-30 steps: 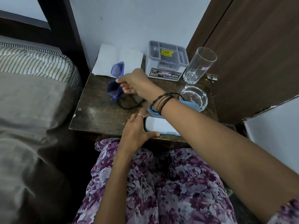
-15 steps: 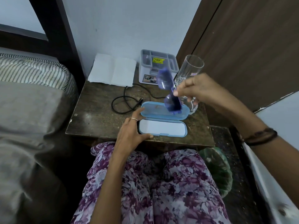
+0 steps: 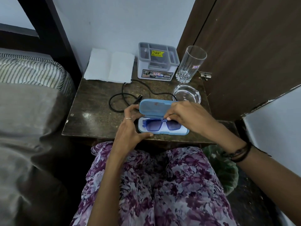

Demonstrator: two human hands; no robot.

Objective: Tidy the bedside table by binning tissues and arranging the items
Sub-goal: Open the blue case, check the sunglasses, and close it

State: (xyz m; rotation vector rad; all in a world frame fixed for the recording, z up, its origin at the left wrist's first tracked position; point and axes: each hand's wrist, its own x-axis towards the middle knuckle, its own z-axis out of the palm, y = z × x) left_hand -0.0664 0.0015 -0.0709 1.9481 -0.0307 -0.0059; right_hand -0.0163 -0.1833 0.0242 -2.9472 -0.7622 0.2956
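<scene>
Blue sunglasses [image 3: 162,124] in open case [image 3: 156,108]

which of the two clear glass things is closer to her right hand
The low round clear glass ashtray, just beyond the right hand. The tall clear drinking glass stands farther back, by the grey organiser box.

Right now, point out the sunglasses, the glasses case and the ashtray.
sunglasses [image 3: 151,125], head view, left lens.
glasses case [image 3: 154,107], head view, inside of open lid.
ashtray [image 3: 187,95], head view, clear base.
</scene>
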